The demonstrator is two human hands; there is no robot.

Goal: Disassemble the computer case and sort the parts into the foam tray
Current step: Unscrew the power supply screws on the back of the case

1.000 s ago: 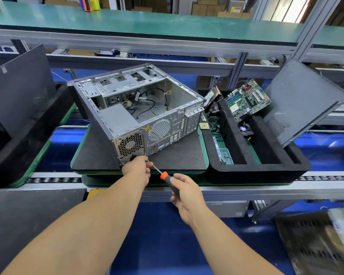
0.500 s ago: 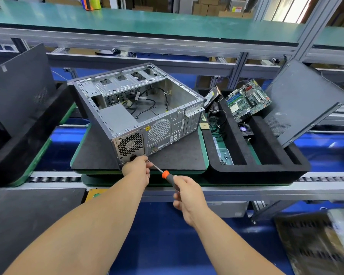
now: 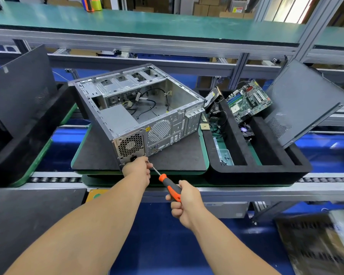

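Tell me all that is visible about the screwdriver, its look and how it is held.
The screwdriver has an orange and black handle, seemingly plastic or rubber, and a thin bare metal shaft. It lies tilted, tip up and left toward the lower rear corner of the computer case. The right hand grips the handle; the left hand pinches the shaft near its tip, which the fingers hide.

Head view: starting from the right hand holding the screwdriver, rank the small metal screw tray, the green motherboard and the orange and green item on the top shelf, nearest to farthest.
From the right hand:
1. Small metal screw tray, front of foam tray, right.
2. Green motherboard, leaning at back right.
3. Orange and green item, top shelf, far left.
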